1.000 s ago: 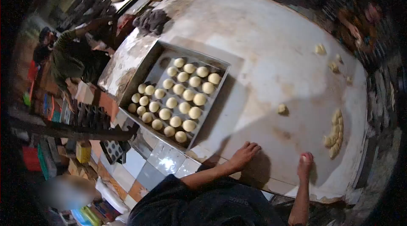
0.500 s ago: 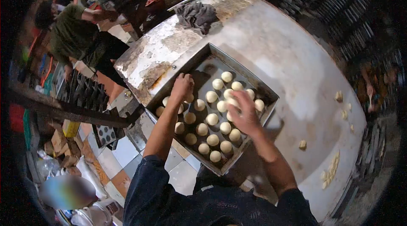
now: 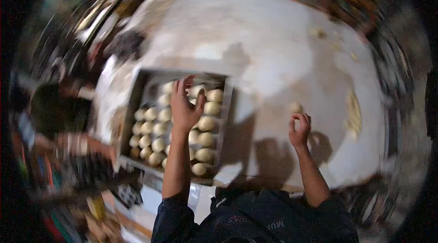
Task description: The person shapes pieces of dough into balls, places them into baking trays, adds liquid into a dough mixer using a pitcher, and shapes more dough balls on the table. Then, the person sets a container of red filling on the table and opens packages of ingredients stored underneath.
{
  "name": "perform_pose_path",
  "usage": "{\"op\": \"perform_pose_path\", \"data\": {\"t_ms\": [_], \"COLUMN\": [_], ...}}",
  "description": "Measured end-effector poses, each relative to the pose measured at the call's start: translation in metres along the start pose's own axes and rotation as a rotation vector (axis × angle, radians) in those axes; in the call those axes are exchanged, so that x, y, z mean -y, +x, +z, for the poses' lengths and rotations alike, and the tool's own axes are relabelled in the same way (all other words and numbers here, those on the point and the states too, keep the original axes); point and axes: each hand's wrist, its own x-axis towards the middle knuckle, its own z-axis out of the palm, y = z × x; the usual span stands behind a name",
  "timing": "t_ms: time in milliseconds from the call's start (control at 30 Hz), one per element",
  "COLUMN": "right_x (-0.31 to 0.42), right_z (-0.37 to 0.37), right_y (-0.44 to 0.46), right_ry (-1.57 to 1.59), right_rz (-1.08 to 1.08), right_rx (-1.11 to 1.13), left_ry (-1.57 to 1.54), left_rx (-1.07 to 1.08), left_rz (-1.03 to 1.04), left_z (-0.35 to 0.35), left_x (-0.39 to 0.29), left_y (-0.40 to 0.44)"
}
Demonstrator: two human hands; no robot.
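Pale worktop [image 3: 273, 38] fills the middle of the view; surroundings blurred. Metal tray [image 3: 128, 117], rectangular, sits at its left side and holds rows of round dough balls [image 3: 206, 123]. Left hand [image 3: 186, 108] is raised over the tray, forearm across its near edge, fingers spread, nothing gripped; some balls are hidden behind it. Right hand [image 3: 299, 131] is right of the tray, fingers curved and parted, just beside a lone dough piece [image 3: 296, 106]; blur leaves contact uncertain. Dough strip [image 3: 353, 113] lies farther right.
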Motion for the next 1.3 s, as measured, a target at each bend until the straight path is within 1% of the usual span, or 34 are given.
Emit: {"op": "perform_pose_path", "data": {"t_ms": [67, 100, 167, 200, 233, 267, 300, 333, 367, 400, 433, 467, 500, 533, 567, 633, 667, 700, 767, 800, 867, 900, 933, 967, 1000, 1033, 1067, 1100, 1133, 1167, 1200, 1233, 1267, 1300], "right_x": [-0.043, -0.062, -0.108, -0.135, -0.161, -0.187, -0.211, -0.223, -0.238, -0.241, -0.238, -0.236, -0.234, -0.231, -0.23, -0.234, -0.236, -0.237, -0.235, -0.234, -0.236, -0.239, -0.247, -0.259, -0.283, -0.295, -0.267, -0.231, -0.223, -0.219, -0.212, -0.192, -0.168, -0.17], "right_z": [-0.046, -0.058, -0.087, -0.108, -0.129, -0.15, -0.17, -0.182, -0.196, -0.205, -0.213, -0.221, -0.227, -0.231, -0.23, -0.226, -0.223, -0.222, -0.224, -0.225, -0.223, -0.218, -0.207, -0.193, -0.187, -0.183, -0.197, -0.212, -0.201, -0.193, -0.179, -0.148, -0.115, -0.064], "right_y": [-0.04, -0.059, -0.092, -0.113, -0.137, -0.151, -0.162, -0.181, -0.19, -0.192, -0.185, -0.176, -0.168, -0.162, -0.16, -0.163, -0.163, -0.163, -0.164, -0.161, -0.162, -0.164, -0.17, -0.178, -0.193, -0.194, -0.177, -0.165, -0.166, -0.167, -0.17, -0.177, -0.188, -0.216], "right_ry": [-0.06, -0.079, -0.061, -0.08, -0.217, -0.346, -0.334, -0.045, 0.257, 0.274, 0.002, -0.272, -0.261, -0.236, -0.206, -0.204, -0.174, -0.149, -0.16, -0.172, -0.192, -0.211, -0.236, -0.249, -0.174, -0.113, -0.03, 0.042, 0.054, -0.012, -0.077, 0.263, 0.596, 0.367], "right_rz": [0.173, 0.238, 0.333, 0.369, 0.257, 0.133, 0.148, 0.446, 0.731, 0.741, 0.543, 0.339, 0.351, 0.356, 0.366, 0.387, 0.373, 0.354, 0.354, 0.333, 0.282, 0.26, 0.245, 0.225, 0.218, 0.218, 0.335, 0.464, 0.425, 0.418, 0.412, 0.261, 0.11, 0.168], "right_rx": [-0.135, -0.086, 0.033, -0.011, -0.006, 0.008, -0.016, -0.101, -0.179, -0.189, -0.283, -0.373, -0.385, -0.344, -0.302, -0.34, -0.382, -0.424, -0.427, -0.422, -0.451, -0.481, -0.541, -0.599, -0.525, -0.447, -0.383, -0.31, -0.277, -0.252, -0.235, -0.205, -0.165, -0.087], "left_ry": [-0.19, -0.19, -0.216, -0.244, -0.246, -0.309, -0.36, -0.337, -0.315, -0.045, 0.22, 0.26, 0.301, 0.182, 0.197, -0.171, -0.474, -0.462, -0.392, -0.406, -0.062, -0.014, 0.045, 0.141, 0.242, 0.121, 0.042, -0.026, -0.144, -0.146, -0.624, -1.105, -1.224, -1.341], "left_rx": [0.254, 0.426, 0.737, 1.01, 1.269, 1.28, 1.292, 1.187, 1.081, 1.02, 0.935, 0.864, 0.798, 0.403, 0.423, 0.683, 0.781, 0.989, 1.053, 1.032, 1.189, 1.2, 1.092, 0.994, 1.019, 0.934, 0.79, 0.754, 0.749, 0.706, 0.632, 0.528, 0.499, 0.476], "left_rz": [0.094, 0.133, 0.476, 0.41, 0.327, 0.274, 0.211, 0.179, 0.147, 0.335, 0.523, 0.502, 0.481, 0.595, 0.613, -0.079, -0.368, -0.773, -0.839, -0.835, -0.422, -0.242, 0.009, 0.186, 0.087, -0.03, 0.061, 0.041, -0.07, -0.089, -0.332, -0.551, -0.607, -0.665], "left_z": [0.089, 0.14, 0.241, 0.28, 0.319, 0.37, 0.425, 0.475, 0.521, 0.538, 0.551, 0.565, 0.574, 0.582, 0.596, 0.606, 0.635, 0.593, 0.593, 0.589, 0.572, 0.557, 0.556, 0.546, 0.503, 0.455, 0.44, 0.411, 0.378, 0.347, 0.321, 0.301, 0.284, 0.271], "left_x": [-0.075, -0.108, -0.153, -0.184, -0.216, -0.235, -0.242, -0.233, -0.244, -0.274, -0.304, -0.326, -0.339, -0.336, -0.33, -0.343, -0.317, -0.362, -0.352, -0.345, -0.323, -0.304, -0.269, -0.236, -0.246, -0.248, -0.215, -0.195, -0.183, -0.176, -0.166, -0.152, -0.141, -0.13], "left_y": [0.003, 0.004, -0.018, -0.029, -0.043, -0.058, -0.077, -0.101, -0.119, -0.132, -0.141, -0.155, -0.175, -0.196, -0.205, -0.2, -0.196, -0.169, -0.159, -0.16, -0.159, -0.163, -0.174, -0.187, -0.188, -0.194, -0.209, -0.216, -0.224, -0.232, -0.244, -0.255, -0.265, -0.272]}}
